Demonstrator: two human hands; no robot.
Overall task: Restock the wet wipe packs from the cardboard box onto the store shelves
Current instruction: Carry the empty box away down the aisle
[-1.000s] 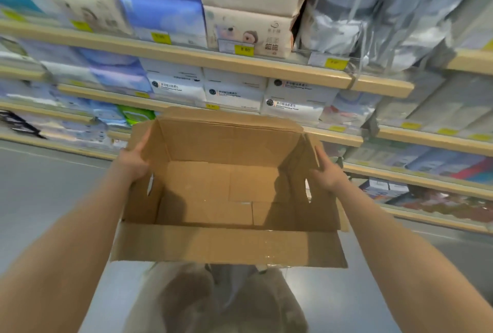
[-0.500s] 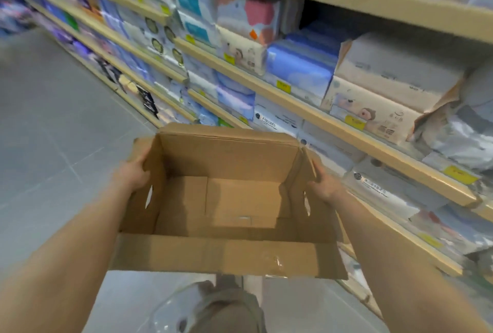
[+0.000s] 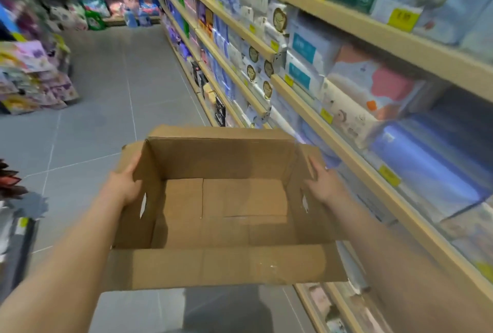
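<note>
Cardboard box (image 3: 226,199), fingertips of both hands hidden

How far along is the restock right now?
Done: the cardboard box shows only its bare bottom, no packs inside. In hand: left hand and right hand hold its side walls. Left: nothing visible to shelve; the shelves alongside look stocked.

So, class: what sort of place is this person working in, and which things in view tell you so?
Most likely a shop aisle. Long shelves on the right hold packaged goods, yellow price tags line their edges, and a tiled floor runs between displays.
</note>
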